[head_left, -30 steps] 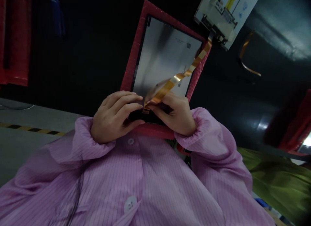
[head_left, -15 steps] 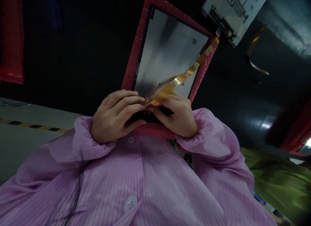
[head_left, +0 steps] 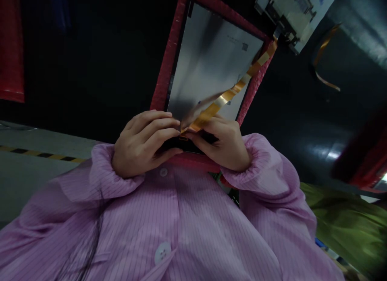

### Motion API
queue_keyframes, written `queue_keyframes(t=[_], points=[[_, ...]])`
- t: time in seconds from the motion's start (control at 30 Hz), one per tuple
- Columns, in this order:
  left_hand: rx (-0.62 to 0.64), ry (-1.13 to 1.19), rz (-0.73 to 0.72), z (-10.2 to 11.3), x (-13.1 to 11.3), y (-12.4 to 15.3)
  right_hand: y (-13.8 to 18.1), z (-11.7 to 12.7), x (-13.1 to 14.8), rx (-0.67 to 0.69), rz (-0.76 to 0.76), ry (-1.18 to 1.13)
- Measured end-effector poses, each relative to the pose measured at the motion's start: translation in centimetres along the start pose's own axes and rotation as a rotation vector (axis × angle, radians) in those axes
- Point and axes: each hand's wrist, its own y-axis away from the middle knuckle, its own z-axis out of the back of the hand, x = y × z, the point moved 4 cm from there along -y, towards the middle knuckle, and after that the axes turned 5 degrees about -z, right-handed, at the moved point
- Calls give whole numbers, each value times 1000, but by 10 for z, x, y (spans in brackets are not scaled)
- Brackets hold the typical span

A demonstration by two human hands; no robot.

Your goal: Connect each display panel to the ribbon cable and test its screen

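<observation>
A flat display panel (head_left: 208, 55) with a silvery back lies on a red bubble-wrap pad (head_left: 165, 67). Across it, a gold flex ribbon cable (head_left: 238, 86) runs from a white circuit box at the upper right down to the panel's near edge. My right hand (head_left: 226, 144) pinches the cable's lower end between thumb and forefinger. Beside that end lies my left hand (head_left: 142, 144), its fingers stretched over the panel's near left edge and the thumb held apart. Its fingertips meet the cable end; the exact contact is hidden.
The white box with a connector board (head_left: 290, 23) stands at the upper right. A loose gold ribbon (head_left: 325, 47) curves on the black table (head_left: 99, 71). Red padding (head_left: 10, 47) lies at the far left, and a person's green clothing (head_left: 347, 220) shows at lower right.
The view has shifted slightly, so the box and loose ribbon sit a little farther up and right. Both hands keep nearly the same pose at the cable end.
</observation>
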Motion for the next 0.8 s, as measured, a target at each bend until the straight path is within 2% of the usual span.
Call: queue_keyframes(t=[0.27,0.43,0.63,0.8], points=[[-3,-1,-11,-1,1,2,1,-1,4,3,51,21],[-16,-8,-18,-2,3,4,1,0,3,69,-5,-12],[-76,-63,-189,0,1,9,0,0,3,74,-26,-59],[-76,-171,-287,1,-3,7,0,0,3,57,-46,-35]])
